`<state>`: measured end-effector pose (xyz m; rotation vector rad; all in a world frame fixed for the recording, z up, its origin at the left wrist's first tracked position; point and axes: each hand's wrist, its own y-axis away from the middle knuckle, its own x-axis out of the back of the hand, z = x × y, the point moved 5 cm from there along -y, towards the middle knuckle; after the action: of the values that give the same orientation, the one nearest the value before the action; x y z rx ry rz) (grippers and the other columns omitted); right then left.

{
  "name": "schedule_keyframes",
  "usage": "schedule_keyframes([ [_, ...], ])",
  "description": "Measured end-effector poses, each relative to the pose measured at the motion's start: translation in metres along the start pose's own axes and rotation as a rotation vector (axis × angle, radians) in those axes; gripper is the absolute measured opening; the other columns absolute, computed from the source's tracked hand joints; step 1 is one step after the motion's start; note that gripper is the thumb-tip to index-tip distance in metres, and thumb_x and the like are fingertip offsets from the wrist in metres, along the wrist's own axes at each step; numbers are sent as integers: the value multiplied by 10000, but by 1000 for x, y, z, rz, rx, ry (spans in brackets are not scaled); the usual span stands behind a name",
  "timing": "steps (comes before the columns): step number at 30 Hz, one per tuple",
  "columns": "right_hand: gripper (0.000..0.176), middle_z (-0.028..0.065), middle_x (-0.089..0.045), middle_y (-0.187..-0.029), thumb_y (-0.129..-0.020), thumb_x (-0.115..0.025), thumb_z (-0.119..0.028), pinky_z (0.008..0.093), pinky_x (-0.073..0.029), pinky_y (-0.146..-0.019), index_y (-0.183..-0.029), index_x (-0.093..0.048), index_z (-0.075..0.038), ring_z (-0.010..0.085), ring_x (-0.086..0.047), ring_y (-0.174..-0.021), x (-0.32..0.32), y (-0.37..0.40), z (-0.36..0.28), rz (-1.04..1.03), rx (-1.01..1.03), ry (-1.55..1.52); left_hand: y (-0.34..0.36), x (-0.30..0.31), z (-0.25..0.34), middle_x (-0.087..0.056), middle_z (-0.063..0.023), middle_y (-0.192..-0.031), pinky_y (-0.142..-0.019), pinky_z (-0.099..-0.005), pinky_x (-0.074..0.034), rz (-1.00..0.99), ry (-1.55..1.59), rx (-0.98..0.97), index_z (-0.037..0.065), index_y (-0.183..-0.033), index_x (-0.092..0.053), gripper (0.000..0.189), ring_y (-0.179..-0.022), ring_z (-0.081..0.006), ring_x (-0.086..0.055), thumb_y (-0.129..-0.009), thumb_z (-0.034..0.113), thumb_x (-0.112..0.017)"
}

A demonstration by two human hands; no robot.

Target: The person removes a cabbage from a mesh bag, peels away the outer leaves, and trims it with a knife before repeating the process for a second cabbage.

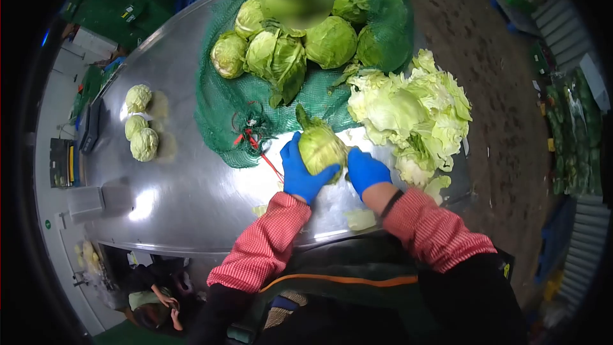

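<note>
A green cabbage [321, 147] rests on the metal table near its front, with a loose outer leaf sticking up at its top left. My left hand [303, 171], in a blue glove, is wrapped round its left and lower side. At its right side is my right hand [368, 171], also gloved in blue, its fingers bent against the cabbage; the fingertips are partly hidden. Beyond lies an open green net bag [223, 112] with several cabbages [331, 42] on it. A red string [254, 143] lies by the net's edge.
Loose cabbage leaves [415, 105] are heaped at the right. Three trimmed cabbages [144, 144] stand on the left of the metal table [185, 185]. A leaf piece [361, 219] lies near the front edge. Another person [153, 300] is at the lower left, beyond the table.
</note>
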<state>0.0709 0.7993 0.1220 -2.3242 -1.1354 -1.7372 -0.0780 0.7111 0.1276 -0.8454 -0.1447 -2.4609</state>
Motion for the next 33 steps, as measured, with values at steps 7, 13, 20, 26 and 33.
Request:
schedule_keyframes([
  [7, 256, 239, -656, -967, -880, -559, -211, 455, -518, -787, -1074, -543, -44, 398, -647, -913, -26, -12, 42, -7, -70, 10, 11, 1, 10, -348, -227, -1321, -1052, -451, -357, 42, 20, -148, 9, -1430, -254, 1167, -1214, -374, -400, -528, 368, -902],
  [13, 279, 266, -644, -889, -912, -494, -299, 532, -478, -751, -1046, -512, -55, 447, -621, -847, -20, 22, 33, -110, 13, -146, 58, 36, -27, -369, -201, -1399, -998, -394, -462, -174, 630, 180, 55, -1466, -191, 1008, -1234, -290, -489, -712, 210, -842],
  [20, 370, 229, -662, -916, -949, -437, -394, 502, -491, -783, -1028, -542, -49, 409, -637, -868, -8, 18, 28, -100, 74, -222, 36, 20, -62, -460, -180, -1338, -1037, -357, -405, -61, 708, 465, 38, -1435, -263, 909, -1236, -251, -474, -740, 224, -818],
  [26, 490, 178, -592, -1158, -877, -593, -422, 452, -505, -803, -1258, -532, -120, 365, -624, -957, 58, 37, -44, 213, 522, -95, 43, 34, -33, -399, -183, -1404, -1083, -372, -353, -375, 784, 273, 72, -1487, -199, 986, -1276, -264, -442, -712, 142, -805],
  [33, 556, 157, -621, -1162, -833, -616, -455, 429, -503, -860, -1292, -541, -150, 360, -624, -991, 43, -20, -69, -143, 617, 121, 50, 25, -26, -413, -229, -1341, -1015, -406, -419, 48, 399, 227, 53, -1465, -272, 1032, -1223, -306, -473, -657, 317, -858],
])
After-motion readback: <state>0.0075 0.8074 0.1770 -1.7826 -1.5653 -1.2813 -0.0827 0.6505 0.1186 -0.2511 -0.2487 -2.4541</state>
